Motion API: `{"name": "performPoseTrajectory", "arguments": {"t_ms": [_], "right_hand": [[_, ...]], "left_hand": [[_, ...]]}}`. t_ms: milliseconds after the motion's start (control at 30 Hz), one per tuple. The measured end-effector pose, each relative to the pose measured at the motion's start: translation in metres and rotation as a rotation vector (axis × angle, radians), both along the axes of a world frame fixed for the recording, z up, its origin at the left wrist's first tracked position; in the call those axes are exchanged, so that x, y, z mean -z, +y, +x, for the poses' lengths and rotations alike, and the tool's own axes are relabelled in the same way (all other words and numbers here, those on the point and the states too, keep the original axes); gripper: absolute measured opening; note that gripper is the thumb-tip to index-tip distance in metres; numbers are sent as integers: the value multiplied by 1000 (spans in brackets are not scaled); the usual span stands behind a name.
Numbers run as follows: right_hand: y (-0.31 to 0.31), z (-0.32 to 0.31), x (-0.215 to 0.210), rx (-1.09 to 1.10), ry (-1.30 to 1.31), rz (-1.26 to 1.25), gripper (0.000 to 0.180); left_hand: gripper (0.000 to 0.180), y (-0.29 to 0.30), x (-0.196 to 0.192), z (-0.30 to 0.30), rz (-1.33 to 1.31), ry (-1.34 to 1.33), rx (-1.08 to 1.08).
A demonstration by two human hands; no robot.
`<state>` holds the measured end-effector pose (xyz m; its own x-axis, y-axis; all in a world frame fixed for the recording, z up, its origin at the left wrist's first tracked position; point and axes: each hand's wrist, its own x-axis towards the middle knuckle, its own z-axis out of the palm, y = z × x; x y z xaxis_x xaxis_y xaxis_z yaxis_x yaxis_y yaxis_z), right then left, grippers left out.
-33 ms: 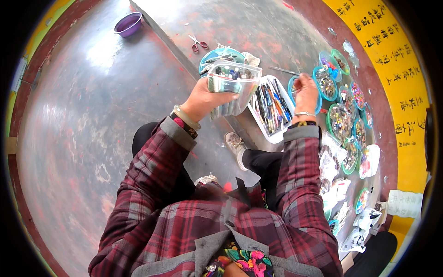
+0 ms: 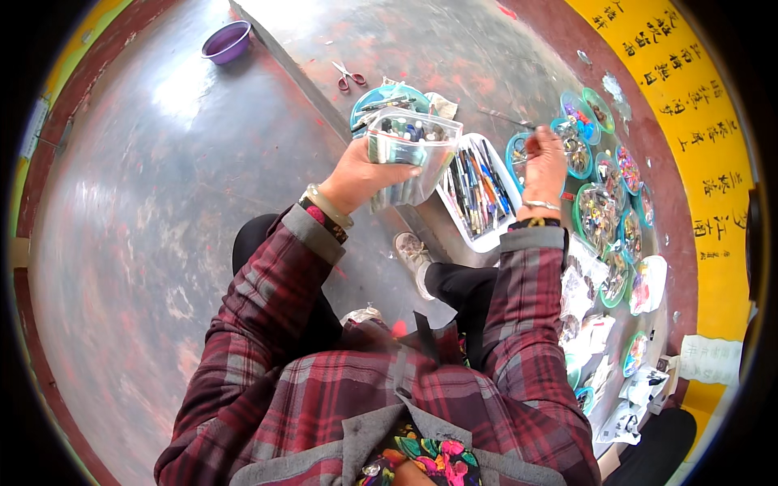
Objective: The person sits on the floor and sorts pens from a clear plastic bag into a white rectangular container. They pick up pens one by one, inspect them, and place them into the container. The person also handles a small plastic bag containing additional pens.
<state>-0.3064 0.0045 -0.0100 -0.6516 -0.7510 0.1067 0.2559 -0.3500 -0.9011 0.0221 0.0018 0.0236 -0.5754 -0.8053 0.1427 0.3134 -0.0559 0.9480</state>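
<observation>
Step in hand: I judge I am sorting small pieces, with the container lifted up and my other hand picking among the dishes.
Left hand [image 2: 356,176]: my fingers wrap around the side of a clear rectangular plastic container [image 2: 412,158] full of small coloured tubes, thumb pressed on its near wall, holding it in the air above the step edge.
Right hand [image 2: 545,162]: raised over the round teal dishes of beads [image 2: 580,146]; the fingertips seem drawn together, but I cannot tell whether they pinch anything.
Next move calls for: a steady container kept level, and a fine grip from the right fingertips.
Nearby: a white oblong tray of pens and brushes [image 2: 478,190] lies just below and between my hands.
Edges: the grey raised ledge [image 2: 284,57] runs diagonally; red-handled scissors [image 2: 350,78] lie on it.
Open room: wide grey floor to my left, with a purple bowl [image 2: 226,41] well apart.
</observation>
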Motion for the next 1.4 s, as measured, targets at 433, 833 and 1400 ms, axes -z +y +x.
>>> {"name": "performPoseTrajectory", "arguments": {"t_ms": [433,833,1400], "right_hand": [[50,64,-109,-215,118,-400,20],[45,72,-102,-290,169,-260,20],[38,115,-79,-533,386,17,18]], "left_hand": [[35,6,12,-9,27,-161,131],[40,6,11,-13,48,-205,150],[42,5,16,-18,302,30,218]]}}
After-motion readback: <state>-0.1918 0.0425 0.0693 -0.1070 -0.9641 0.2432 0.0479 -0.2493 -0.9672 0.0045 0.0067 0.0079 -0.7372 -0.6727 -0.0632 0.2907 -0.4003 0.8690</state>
